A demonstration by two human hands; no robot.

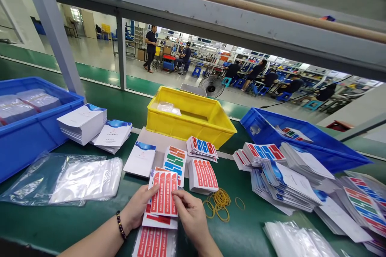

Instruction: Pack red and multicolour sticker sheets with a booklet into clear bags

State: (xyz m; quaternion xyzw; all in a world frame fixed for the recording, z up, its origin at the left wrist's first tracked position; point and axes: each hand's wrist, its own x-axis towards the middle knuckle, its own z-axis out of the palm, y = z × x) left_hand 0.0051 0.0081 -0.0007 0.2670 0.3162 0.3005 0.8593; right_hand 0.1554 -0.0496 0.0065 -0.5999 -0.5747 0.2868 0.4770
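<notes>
My left hand (137,208), with a beaded bracelet at the wrist, grips a red-and-white label sheet (164,196) by its left edge, thumb on top. The fingertips of my right hand (193,215) pinch the same sheet at its right edge. Beneath it shows another sheet with red shapes (159,221), and lower down more red labels (153,243) at the frame's bottom edge, apparently in clear plastic. Just beyond my hands lie a white-and-blue booklet stack (140,160), a multicoloured label stack (176,160) and a red label stack (203,174). Yellow rubber bands (220,204) lie right of my right hand.
A yellow bin (189,122) stands at the back, between a left blue bin (33,128) and a right blue bin (307,136). Clear plastic bags (87,178) lie left; booklet piles (289,182) and more bags (298,241) lie right. A shelf beam (217,12) crosses overhead. People work far off.
</notes>
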